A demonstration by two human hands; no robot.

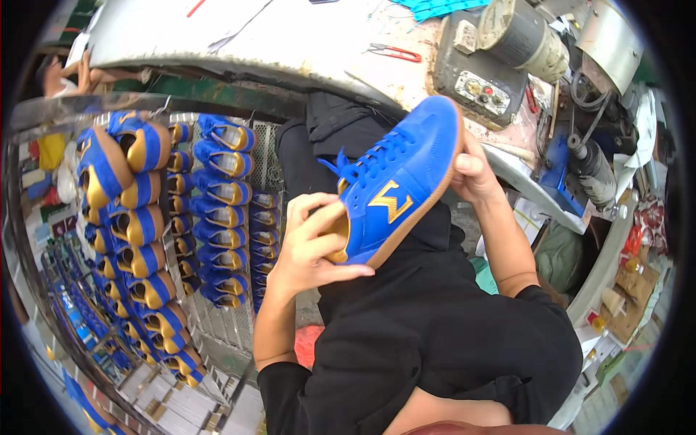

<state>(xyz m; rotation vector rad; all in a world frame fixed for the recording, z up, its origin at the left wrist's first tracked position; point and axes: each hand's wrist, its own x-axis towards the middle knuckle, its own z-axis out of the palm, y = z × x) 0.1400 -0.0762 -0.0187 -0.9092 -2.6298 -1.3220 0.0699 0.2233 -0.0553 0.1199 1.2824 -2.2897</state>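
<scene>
Plainly, a blue shoe [428,148] is the thing in hand, held over the lap on the near side of the white worktable [290,43], its toe pointing toward that table and its heel away from it. Supporting both ends seems the sound way to handle it: the side with the gold emblem [391,203] lies open to view, and firm pressure is best put on the tan sole [424,205], sparing the upper any creases or smudges. The blue laces [373,163] should stay clear of the fingers.

The left hand [312,243], at the end farther from the worktable, is half closed, its fingers reaching into the shoe's opening and its thumb stretched along the heel. The right hand [475,170], nearer the worktable, curls against the sole by the toe, thumb bent; its fingers are mostly hidden, so how tightly they press I cannot tell.

Left of these, on the worktable's near side, stands a rack [87,105] of blue-and-gold shoes [141,226]. Red-handled snips [399,53] and a grey machine [482,90] rest on the worktable.
</scene>
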